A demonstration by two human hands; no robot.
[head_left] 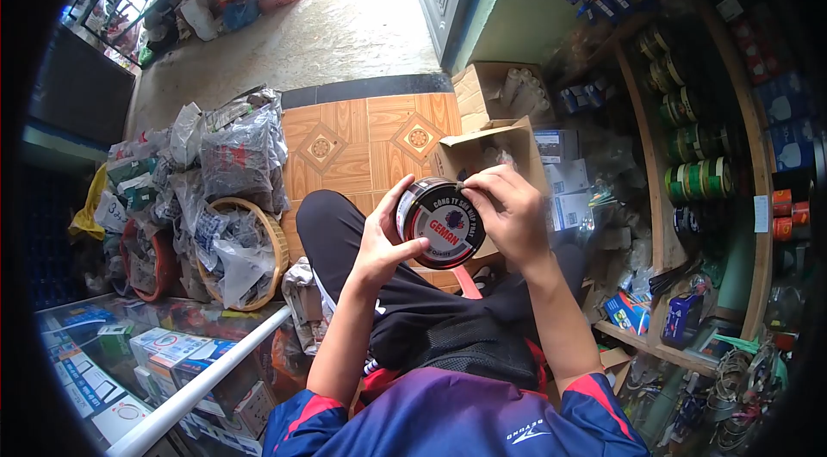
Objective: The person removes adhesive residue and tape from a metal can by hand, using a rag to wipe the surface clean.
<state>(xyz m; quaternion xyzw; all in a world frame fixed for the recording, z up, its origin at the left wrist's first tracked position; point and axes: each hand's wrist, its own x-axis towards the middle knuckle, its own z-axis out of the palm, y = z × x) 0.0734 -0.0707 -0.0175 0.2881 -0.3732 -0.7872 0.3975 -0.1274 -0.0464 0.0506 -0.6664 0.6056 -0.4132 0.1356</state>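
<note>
At the far left a glass counter (103,354) is showing flat boxes under its top, with a white rail (207,384) running along its near edge. Beside it, plastic bags (233,155) of small goods are piling over a woven basket (277,246), probably heaped on the floor because the counter is already full. Toward the middle, the person is sitting with dark-trousered legs stretched over the tiled floor, and the left hand (379,242) is clamping the round tin (441,224) from its left side, thumb lying across the lid's lower edge. The tin is being held just above the lap, tilted so its black-and-red lid is facing the camera; that angle seems chosen to bring the label and rim into sight. The right hand (512,216) is gripping the tin's upper right rim, fingers curling over the edge, so both hands are closing on it together. Behind them an open cardboard box (482,147) is standing on the floor, near the wooden shelves (655,190) where green rolls (698,177) are lining up. The right fingertips are hiding part of the rim, the tin's underside is facing away, the smaller lid print is reading unclearly, and the lens's dark border is cutting off the shelf ends.
</note>
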